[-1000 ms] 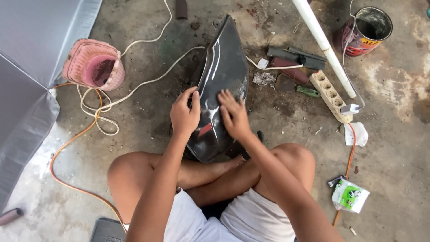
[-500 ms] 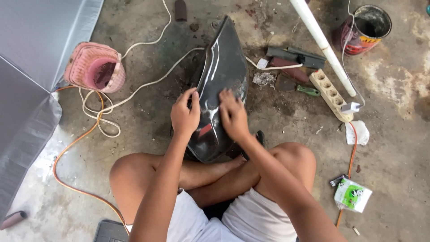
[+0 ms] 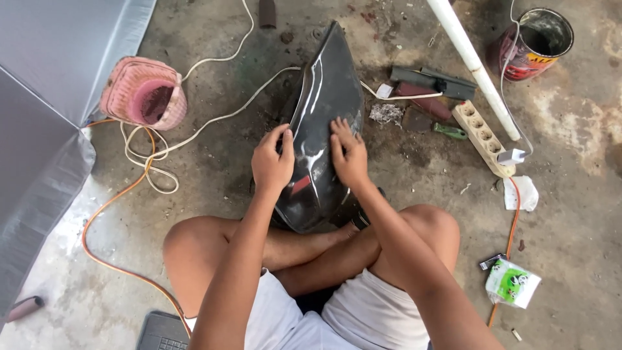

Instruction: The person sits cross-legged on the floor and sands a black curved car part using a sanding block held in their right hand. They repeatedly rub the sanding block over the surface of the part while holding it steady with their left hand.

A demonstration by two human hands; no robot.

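A glossy black curved body panel [image 3: 324, 110] lies on the concrete floor in front of my crossed legs, its pointed end facing away from me. My left hand [image 3: 272, 162] grips the panel's left edge, fingers curled around it. My right hand [image 3: 350, 155] presses flat on the panel's wet, shiny top face; I cannot tell whether anything lies under the palm.
A pink bucket [image 3: 144, 94] stands at the left beside white and orange cables [image 3: 139, 178]. A white pipe [image 3: 473, 65], a power strip [image 3: 483, 137], small tools and a rusty paint can [image 3: 534, 42] lie at the right. A green carton [image 3: 513, 282] sits near my right knee. Grey sheeting [image 3: 45, 116] covers the left.
Both hands stay on the panel; the right hand has shifted very slightly over its surface. Nothing else moved.
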